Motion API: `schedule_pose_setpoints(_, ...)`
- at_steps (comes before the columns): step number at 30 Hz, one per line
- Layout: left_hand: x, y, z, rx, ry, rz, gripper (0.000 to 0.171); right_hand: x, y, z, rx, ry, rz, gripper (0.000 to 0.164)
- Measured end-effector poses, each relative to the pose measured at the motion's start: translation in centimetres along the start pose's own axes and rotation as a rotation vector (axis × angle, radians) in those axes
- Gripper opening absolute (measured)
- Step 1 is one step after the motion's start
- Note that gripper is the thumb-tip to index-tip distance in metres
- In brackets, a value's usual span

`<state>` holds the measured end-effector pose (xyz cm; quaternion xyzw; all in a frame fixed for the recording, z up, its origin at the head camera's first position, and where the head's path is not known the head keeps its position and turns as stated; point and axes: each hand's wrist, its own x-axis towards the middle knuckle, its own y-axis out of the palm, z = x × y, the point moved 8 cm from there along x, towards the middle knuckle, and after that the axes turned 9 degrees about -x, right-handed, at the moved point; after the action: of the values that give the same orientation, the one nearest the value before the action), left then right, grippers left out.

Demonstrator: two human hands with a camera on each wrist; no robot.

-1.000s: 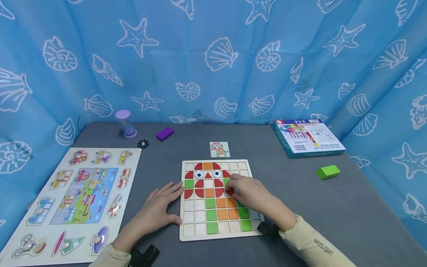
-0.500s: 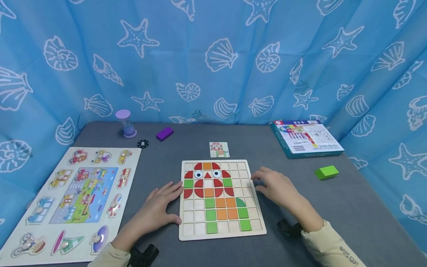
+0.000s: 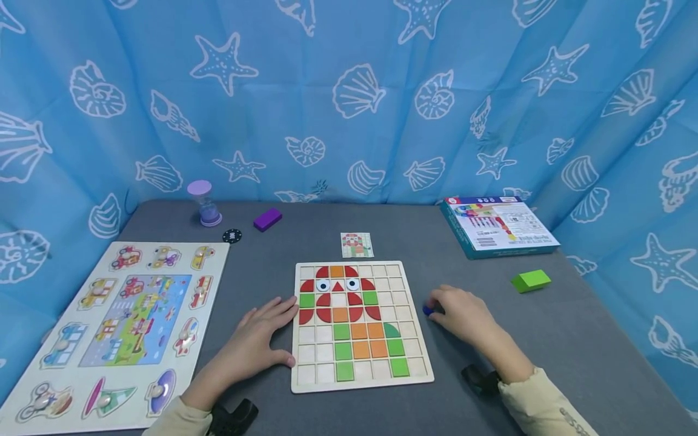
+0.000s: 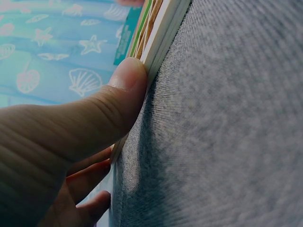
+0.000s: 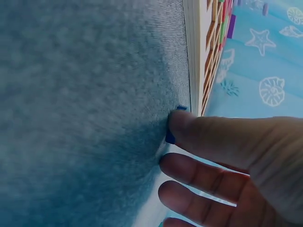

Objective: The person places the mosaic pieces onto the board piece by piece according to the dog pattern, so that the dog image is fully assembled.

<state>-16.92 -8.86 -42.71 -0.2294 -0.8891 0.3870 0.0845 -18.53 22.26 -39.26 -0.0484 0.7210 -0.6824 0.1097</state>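
Observation:
A wooden grid board (image 3: 325,373) lies at the centre, with red, green and orange pieces and two eye pieces forming a figure. My left hand (image 3: 255,340) rests against its left edge, fingers spread and nearly straight. In the left wrist view the thumb tip (image 4: 130,74) touches the board's side. Just right of the board, my right hand (image 3: 462,313) pinches a small blue piece (image 3: 428,310) close to the table. The right wrist view shows the thumb over this blue piece (image 5: 170,137), covering most of it.
Behind the board lies a small picture card (image 3: 357,244). A vehicle peg puzzle (image 3: 212,290) takes up the left side. Farther back are an hourglass (image 3: 207,206), a black disc (image 3: 232,236) and a purple block (image 3: 268,220). At right sit a box (image 3: 501,227) and a green block (image 3: 531,281).
My right hand has left the board's red pieces, moved right past its edge and come down to a blue piece, now visible at the fingertips. The left hand has stayed put.

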Motion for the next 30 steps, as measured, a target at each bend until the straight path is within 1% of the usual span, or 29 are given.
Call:
schedule_pose_setpoints(5,0.1,0.2,0.1,-0.007,-0.011,0.01,0.09,0.4,-0.2,0.5,-0.012,-0.026,-0.014,0.009)
schedule_pose_setpoints(8,0.1,0.2,0.1,-0.01,-0.014,0.014,0.09,0.7,-0.7,1.1,0.003,-0.069,-0.035,0.011)
schedule_pose_setpoints(10,0.1,0.2,0.1,-0.008,-0.014,0.014,0.09,0.9,-1.1,1.9,0.021,-0.132,-0.047,0.013)
schedule_pose_setpoints(13,0.1,0.1,0.1,-0.004,-0.014,0.01,0.09,1.3,-1.6,3.7,0.035,-0.266,-0.054,0.015)
schedule_pose_setpoints(16,0.0,0.2,0.1,-0.006,-0.018,0.008,0.089,1.5,-1.9,5.6,0.009,-0.386,-0.059,0.015)
schedule_pose_setpoints(18,0.1,0.2,0.0,-0.007,-0.021,0.008,0.089,1.7,-1.9,6.5,-0.024,-0.432,-0.058,0.014)
schedule_pose_setpoints(20,0.1,0.3,-0.1,-0.011,-0.021,0.009,0.089,1.8,-1.8,7.1,-0.057,-0.46,-0.05,0.014)
schedule_pose_setpoints(24,0.1,0.5,-0.1,-0.006,-0.016,0.01,0.088,2.0,-1.5,7.7,-0.107,-0.486,-0.027,0.014)
schedule_pose_setpoints(26,0.1,0.5,-0.2,-0.005,-0.012,0.009,0.088,2.0,-1.4,7.8,-0.121,-0.486,-0.023,0.014)
schedule_pose_setpoints(30,0.1,0.5,-0.2,-0.008,-0.011,0.009,0.089,2.0,-1.3,7.6,-0.111,-0.466,-0.015,0.014)
